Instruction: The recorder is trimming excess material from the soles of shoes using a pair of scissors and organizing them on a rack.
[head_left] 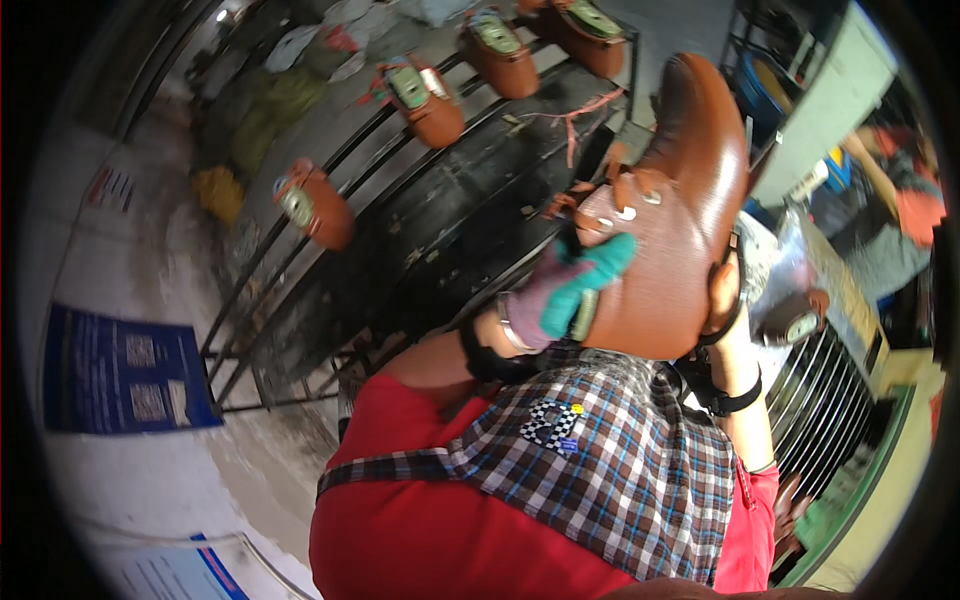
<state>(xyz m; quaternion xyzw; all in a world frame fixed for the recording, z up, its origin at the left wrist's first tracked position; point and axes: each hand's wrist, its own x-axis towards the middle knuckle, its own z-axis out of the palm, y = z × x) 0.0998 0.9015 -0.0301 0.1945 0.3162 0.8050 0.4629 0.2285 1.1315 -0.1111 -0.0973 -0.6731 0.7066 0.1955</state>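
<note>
A brown leather ankle boot point(660, 270) is raised in front of my body, its smooth toe pointing up and away. Loose laces hang at its eyelets on the left side. My left hand point(585, 285), in a green and purple glove, is closed around the boot's left side near the shaft opening. A pale green block shows beside the glove, partly hidden. On the right side my bare right hand point(726, 290) grips the boot, with a black strap across the palm; most of its fingers are hidden behind the leather.
Several similar brown boots point(425, 110) with green tops sit along a black metal rack point(280, 235) ahead and left. To the right, another boot point(797, 318) stands by a wire rack point(822, 400). A person point(895, 200) works beyond. A blue poster point(130, 370) hangs at left.
</note>
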